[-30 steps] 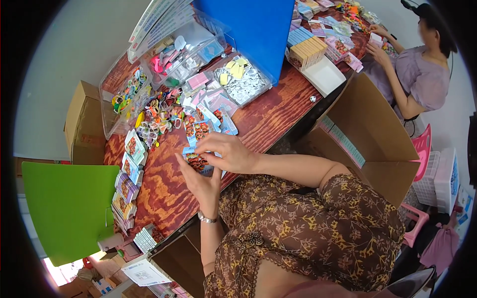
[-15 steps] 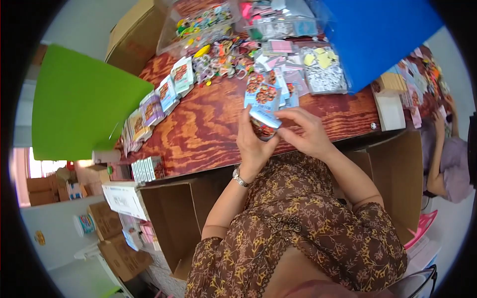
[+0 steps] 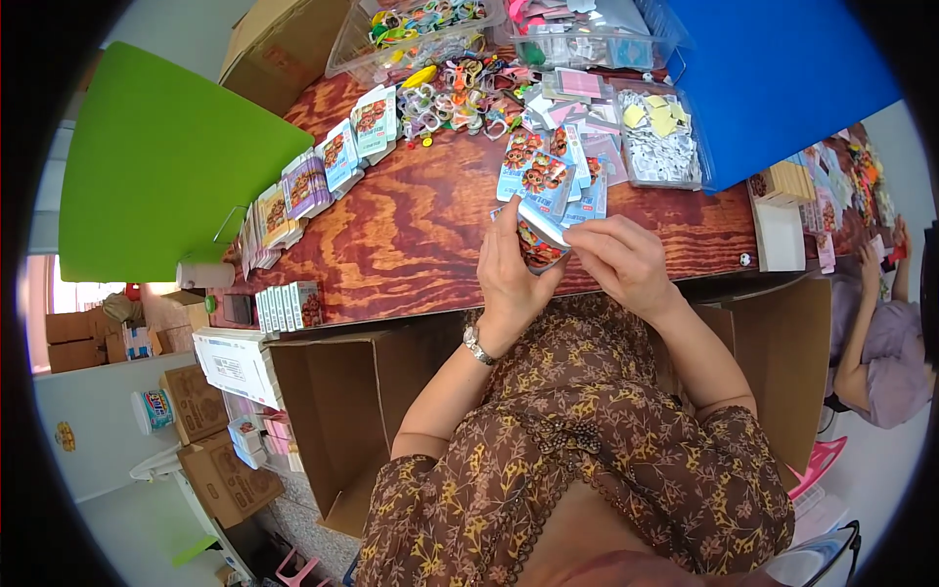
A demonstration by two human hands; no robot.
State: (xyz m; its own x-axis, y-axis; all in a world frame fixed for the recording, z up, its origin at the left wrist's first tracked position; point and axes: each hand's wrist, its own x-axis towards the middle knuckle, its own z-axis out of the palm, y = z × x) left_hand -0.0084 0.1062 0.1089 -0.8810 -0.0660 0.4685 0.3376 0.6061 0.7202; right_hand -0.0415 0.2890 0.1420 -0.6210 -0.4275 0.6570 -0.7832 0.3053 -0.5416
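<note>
My left hand (image 3: pixel 509 281), with a watch on its wrist, is wrapped round a small printed cardboard box (image 3: pixel 541 247) held tilted over the table's front edge. A pale strip along the box's upper edge faces up; I cannot tell whether it is a flap or a side. My right hand (image 3: pixel 631 264) is closed, thumb and fingers pinching the box's right end. Just beyond lie several loose light-blue printed boxes (image 3: pixel 545 179), overlapping on the red-brown wood-grain table (image 3: pixel 416 230).
Rows of card packs (image 3: pixel 305 186) line the left side. Behind are a trinket heap (image 3: pixel 460 98), a bin of coloured bands (image 3: pixel 430 39) and a tray of white pieces (image 3: pixel 660 147). Green (image 3: pixel 176 166) and blue (image 3: pixel 773 78) panels flank me. An open carton (image 3: pixel 328 421) stands below; a co-worker's arm (image 3: pixel 861 323) shows right.
The view has shifted, so the table sits slightly further right. My right fingers have drawn closer together at the box's end, and the box's pale strip is tilted more steeply.
</note>
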